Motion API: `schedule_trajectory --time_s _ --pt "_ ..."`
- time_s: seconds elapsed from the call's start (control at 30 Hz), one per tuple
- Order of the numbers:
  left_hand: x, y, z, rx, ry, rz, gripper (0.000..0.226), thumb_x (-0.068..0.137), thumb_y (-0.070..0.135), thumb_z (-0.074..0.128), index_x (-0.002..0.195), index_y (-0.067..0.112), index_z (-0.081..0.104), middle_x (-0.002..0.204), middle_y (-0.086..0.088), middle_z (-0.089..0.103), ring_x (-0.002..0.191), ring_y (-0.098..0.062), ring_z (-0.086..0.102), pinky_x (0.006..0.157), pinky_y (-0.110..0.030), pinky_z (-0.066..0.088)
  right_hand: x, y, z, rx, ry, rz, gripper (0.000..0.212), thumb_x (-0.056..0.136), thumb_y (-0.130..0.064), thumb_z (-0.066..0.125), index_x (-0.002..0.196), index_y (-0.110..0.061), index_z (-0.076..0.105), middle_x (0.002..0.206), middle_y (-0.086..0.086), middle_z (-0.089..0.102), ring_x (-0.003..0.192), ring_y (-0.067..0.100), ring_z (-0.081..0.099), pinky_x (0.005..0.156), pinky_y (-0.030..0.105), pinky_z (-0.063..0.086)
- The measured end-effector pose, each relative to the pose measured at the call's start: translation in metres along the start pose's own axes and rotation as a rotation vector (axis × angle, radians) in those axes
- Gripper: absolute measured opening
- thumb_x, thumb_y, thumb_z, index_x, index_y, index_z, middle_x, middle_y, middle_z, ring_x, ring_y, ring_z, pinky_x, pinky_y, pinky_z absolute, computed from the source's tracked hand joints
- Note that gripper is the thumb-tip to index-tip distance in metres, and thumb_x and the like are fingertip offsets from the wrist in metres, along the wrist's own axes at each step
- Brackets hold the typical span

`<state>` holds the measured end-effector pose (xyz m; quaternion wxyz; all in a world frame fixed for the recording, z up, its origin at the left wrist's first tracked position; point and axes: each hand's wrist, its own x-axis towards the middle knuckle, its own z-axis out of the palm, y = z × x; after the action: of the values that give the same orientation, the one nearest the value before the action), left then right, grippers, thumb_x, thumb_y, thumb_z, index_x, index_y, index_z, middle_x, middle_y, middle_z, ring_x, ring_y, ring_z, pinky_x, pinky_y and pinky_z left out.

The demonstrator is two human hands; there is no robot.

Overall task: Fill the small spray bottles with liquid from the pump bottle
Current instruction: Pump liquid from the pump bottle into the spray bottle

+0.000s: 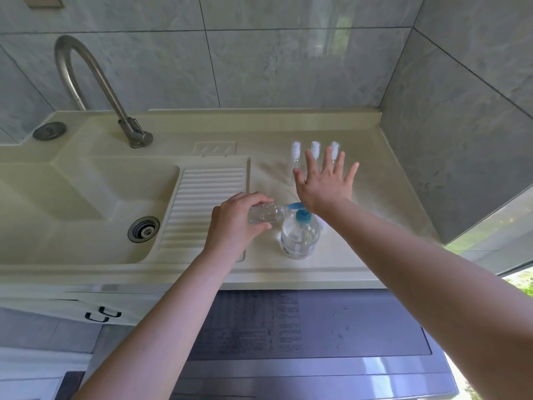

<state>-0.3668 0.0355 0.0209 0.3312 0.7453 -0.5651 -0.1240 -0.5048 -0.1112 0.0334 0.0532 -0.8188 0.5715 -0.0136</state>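
**Keep the neck under the spout**

Nearest, the left hand (236, 219) grips a small spray bottle (266, 214) tilted at the pump bottle (300, 236) spout on the tabletop (360, 255). Right hand (324, 186), fingers spread, hovers above the pump; press slowly, I'd judge, holding the neck steady.

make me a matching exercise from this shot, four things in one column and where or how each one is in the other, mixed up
Things
1. small bottle
2. pump bottle
3. three capped spray bottles
4. right hand

States
A. standing in a row at the back of the counter
B. fingers spread, the heel of the hand over the blue pump head
C. tilted on its side, gripped by the left hand, mouth at the blue spout
D. upright near the front edge, clear liquid inside

Pairs: 1-C, 2-D, 3-A, 4-B
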Motion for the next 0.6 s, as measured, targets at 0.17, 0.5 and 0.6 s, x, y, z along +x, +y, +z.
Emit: schedule_trajectory --time_s 0.17,0.5,0.6 --pt "0.0 0.001 0.002 0.001 0.001 0.001 0.049 0.068 0.023 0.087 0.11 0.04 0.069 0.098 0.018 0.064 0.095 0.001 0.059 0.089 -0.028 0.049 -0.007 0.001 0.009 0.032 -0.031 0.019 0.06 0.103 -0.051 0.008 0.159 -0.033 0.0 0.166 0.012 -0.01 0.151 0.038 -0.015 0.117 0.064 -0.011" --pt "0.002 0.001 0.003 0.002 0.007 -0.003 0.049 0.067 0.023 0.087 0.11 0.039 0.069 0.095 0.021 0.061 0.091 0.004 0.056 0.086 -0.024 0.047 -0.004 0.002 0.01 -0.008 0.061 -0.01 0.06 0.103 -0.05 0.009 0.159 -0.032 -0.004 0.161 0.013 -0.029 0.151 0.038 -0.017 0.118 0.063 -0.009" --pt "0.0 0.002 0.003 0.013 0.001 -0.009 0.048 0.068 0.024 0.087 0.11 0.039 0.069 0.095 0.02 0.059 0.091 0.004 0.056 0.085 -0.022 0.045 -0.006 0.001 0.011 -0.015 0.059 0.0 0.062 0.102 -0.052 0.009 0.158 -0.032 -0.008 0.159 0.013 -0.033 0.15 0.038 -0.017 0.118 0.063 -0.008"
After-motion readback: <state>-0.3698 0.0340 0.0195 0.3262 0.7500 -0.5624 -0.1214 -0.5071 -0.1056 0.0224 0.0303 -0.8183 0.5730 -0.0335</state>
